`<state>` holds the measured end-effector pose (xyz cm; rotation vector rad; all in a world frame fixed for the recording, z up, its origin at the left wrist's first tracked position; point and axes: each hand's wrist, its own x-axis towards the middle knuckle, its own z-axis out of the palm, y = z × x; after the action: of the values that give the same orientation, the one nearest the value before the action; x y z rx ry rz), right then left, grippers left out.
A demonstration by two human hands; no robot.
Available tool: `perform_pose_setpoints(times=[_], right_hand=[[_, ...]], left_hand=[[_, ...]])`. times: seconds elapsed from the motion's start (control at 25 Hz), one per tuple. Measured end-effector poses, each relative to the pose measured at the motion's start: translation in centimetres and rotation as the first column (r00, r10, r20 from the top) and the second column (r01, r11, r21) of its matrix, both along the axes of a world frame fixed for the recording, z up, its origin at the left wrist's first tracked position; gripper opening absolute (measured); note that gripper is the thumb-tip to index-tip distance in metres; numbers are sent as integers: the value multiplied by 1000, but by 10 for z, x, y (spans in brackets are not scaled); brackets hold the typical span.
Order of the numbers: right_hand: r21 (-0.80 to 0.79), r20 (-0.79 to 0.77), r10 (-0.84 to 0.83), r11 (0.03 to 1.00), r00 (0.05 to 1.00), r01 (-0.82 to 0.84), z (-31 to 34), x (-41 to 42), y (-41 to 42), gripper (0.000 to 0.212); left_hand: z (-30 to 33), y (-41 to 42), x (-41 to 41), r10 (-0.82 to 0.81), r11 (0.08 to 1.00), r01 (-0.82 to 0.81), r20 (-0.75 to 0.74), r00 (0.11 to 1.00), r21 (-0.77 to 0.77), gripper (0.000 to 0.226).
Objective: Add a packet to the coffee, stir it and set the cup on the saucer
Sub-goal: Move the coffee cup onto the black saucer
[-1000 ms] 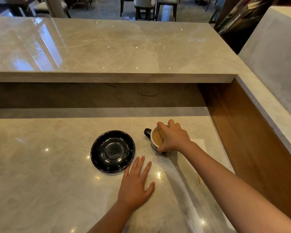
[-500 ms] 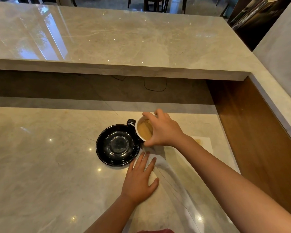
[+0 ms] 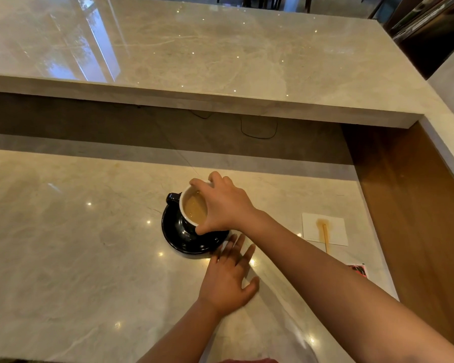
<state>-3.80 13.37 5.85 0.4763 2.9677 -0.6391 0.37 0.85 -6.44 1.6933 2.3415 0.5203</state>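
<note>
**A:** What lies in front of the person?

**B:** A polished, pale beige marble desk (image 3: 76,258) with faint veins and small points of reflected light. Behind it a thicker slab of the same stone forms a raised ledge (image 3: 220,61), glossy enough to mirror a window. A brown wooden panel (image 3: 417,205) closes the right side.

**A:** Where is the cup?

**B:** The cup (image 3: 189,224) is round, black and glossy outside, white inside, and holds light-brown coffee (image 3: 194,209). It is over the middle of a round, shiny black saucer (image 3: 173,231); whether its base touches the saucer, I cannot tell. Its small looped handle (image 3: 173,198) points left.

**A:** And the hands?

**B:** The right hand (image 3: 223,205) reaches in from the right and closes its grip on the cup from above, fingertips hooked over the far rim and thumb pressed on the near side. The left hand (image 3: 229,279) lies flat on the stone, palm down, fingers spread and holding nothing. Its fingertips are just beside the saucer's near edge.

**A:** Anything else?

**B:** Further right, well apart from the saucer, a white rectangular paper napkin (image 3: 333,231) bears a brown stain. A thin, pale stirring stick (image 3: 325,238) lies on it. Nearer the person, a small pink and black packet (image 3: 358,269) lies flat by the wooden panel.
</note>
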Motion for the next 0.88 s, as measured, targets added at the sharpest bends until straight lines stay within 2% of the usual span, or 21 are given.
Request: perform_pose_setpoints(times=[0.24,0.4,0.68,0.88], right_hand=[[4,9,35,999,999,-35,-10,-7,-9,95],[4,37,34,999,999,-34,-13,-6,-11,94],[68,117,69,995,991,-78,-9,-14,-17,96],[35,121,88,995,989,-92,-10,-7,-14,102]], left_hand=[[-1,0,0,6,1000,-6,-1,1000,31,53],[-1,-1,1,12,1000,-12,7,1000,4,55],[4,-1,2,10,999,-12,41,999,53,56],[3,1,0,9,1000,-10,33,999,24,55]])
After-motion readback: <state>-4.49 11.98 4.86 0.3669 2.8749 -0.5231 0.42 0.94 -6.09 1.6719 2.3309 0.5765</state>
